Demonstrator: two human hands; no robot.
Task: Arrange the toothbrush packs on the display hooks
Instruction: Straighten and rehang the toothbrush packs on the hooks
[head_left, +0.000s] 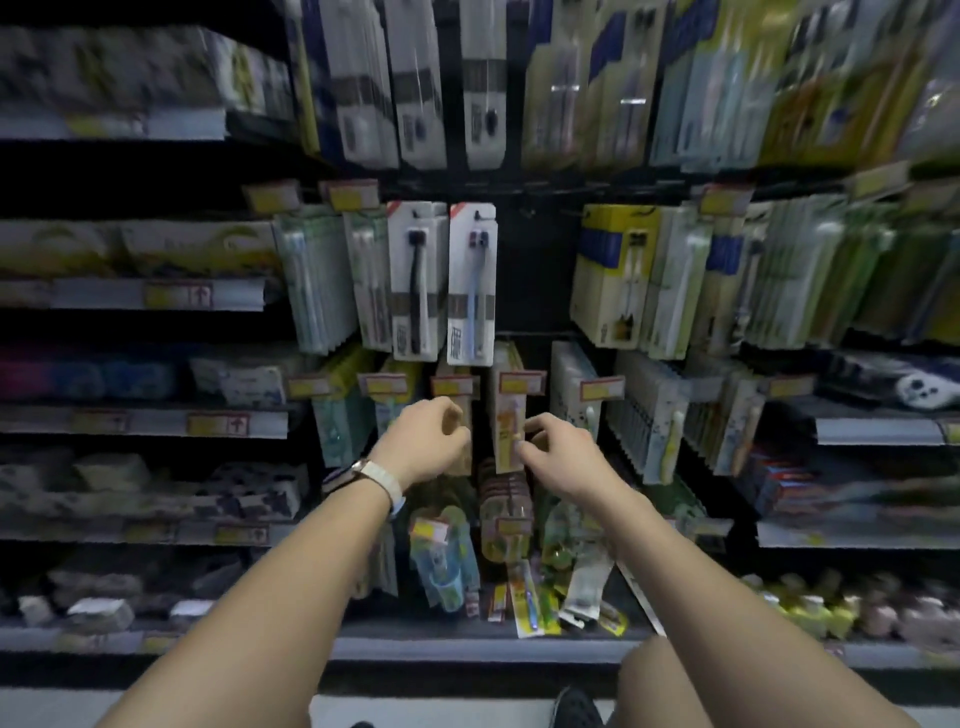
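Two hands (426, 441) at flat card toothbrush pks (506, 415)

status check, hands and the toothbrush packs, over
Left hand fingers curled at a hanging pack, grip unclear. Right hand pinching the orange toothbrush pack on its hook. Price tags crowd the hook fronts.

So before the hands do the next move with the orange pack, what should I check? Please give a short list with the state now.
1. Right hand on the orange pack: ok, its fingertips pinch the pack's right edge.
2. Left hand has a pack: cannot tell, its fingers curl at the tan pack, but the contact is hidden.
3. Orange pack seated on its hook: cannot tell, a price tag covers the top.
4. Orange pack hangs straight: ok, roughly upright.
5. Nothing fallen below: not ok, loose packs lie tilted at the bottom.
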